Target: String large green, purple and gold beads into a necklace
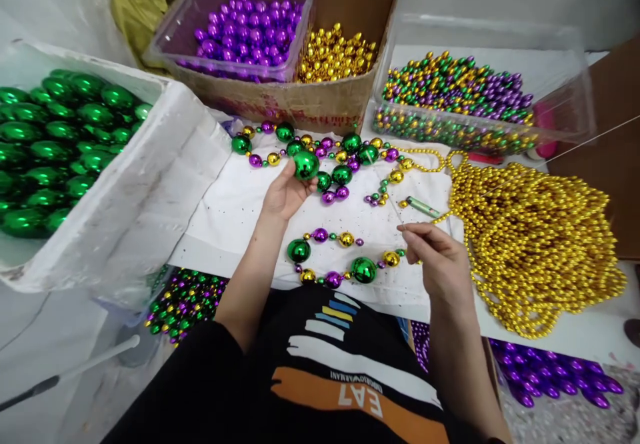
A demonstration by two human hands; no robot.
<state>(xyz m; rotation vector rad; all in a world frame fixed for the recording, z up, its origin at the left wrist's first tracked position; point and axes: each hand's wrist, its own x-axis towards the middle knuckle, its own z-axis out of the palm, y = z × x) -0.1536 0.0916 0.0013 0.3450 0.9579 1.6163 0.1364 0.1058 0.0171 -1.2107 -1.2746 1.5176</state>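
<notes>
My left hand (287, 194) holds a large shiny green bead (306, 164) in its fingertips above the white cloth. Finger and thumb of my right hand (435, 251) are pinched on a thin pale string (384, 189), which slants up and left from them; whether a needle is on it I cannot tell. Beneath and between the hands, a strand of green, purple and gold beads (363, 270) curves across the cloth near my body. A longer strand of mixed beads (341, 175) lies behind, close to my left hand. A green lighter (423, 207) rests left of a gold bead pile.
Gold bead chains (540, 244) are heaped at right. At left stands a white foam box (195, 131) of big green beads. Behind are a purple-bead bin (165, 44), a cardboard box (320, 104) with gold beads and a clear bin (565, 84) of mixed beads.
</notes>
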